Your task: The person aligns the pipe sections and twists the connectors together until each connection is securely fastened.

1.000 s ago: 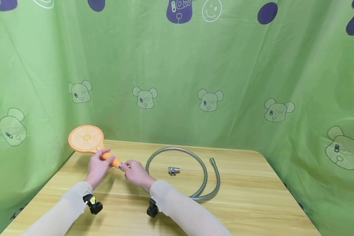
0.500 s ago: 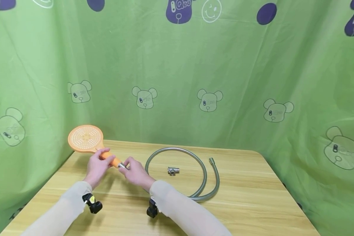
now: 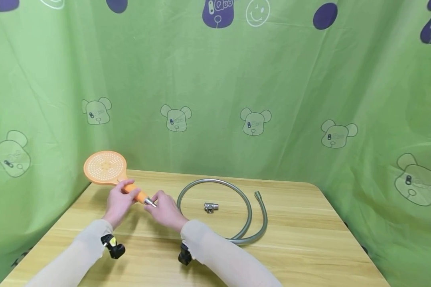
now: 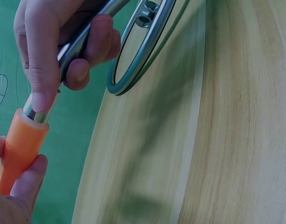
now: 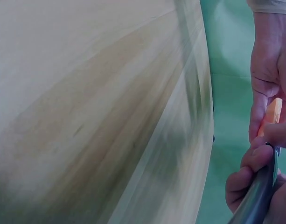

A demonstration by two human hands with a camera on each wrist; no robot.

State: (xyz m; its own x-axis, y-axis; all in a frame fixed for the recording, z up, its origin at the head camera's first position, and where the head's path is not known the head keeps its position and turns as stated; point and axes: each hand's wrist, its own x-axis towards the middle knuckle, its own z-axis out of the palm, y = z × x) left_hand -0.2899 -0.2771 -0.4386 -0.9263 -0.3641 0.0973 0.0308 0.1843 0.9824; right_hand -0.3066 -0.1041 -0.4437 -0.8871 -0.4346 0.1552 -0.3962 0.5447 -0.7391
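Before a green patterned curtain (image 3: 215,71), a person works above a wooden tabletop (image 3: 309,239), left hand (image 3: 116,205) gripping the handle of an orange shower head (image 3: 105,167), whose disc sits at eleven o'clock from that hand. The right hand (image 3: 165,211) pinches a metal hose (image 3: 250,213) at the handle's mouth. Joining the two appears to be the step in hand, though thread engagement cannot be told. The next move likely calls for a steady handle and an aligned turn. A metal fitting (image 3: 211,207) lies at three o'clock from the right hand.
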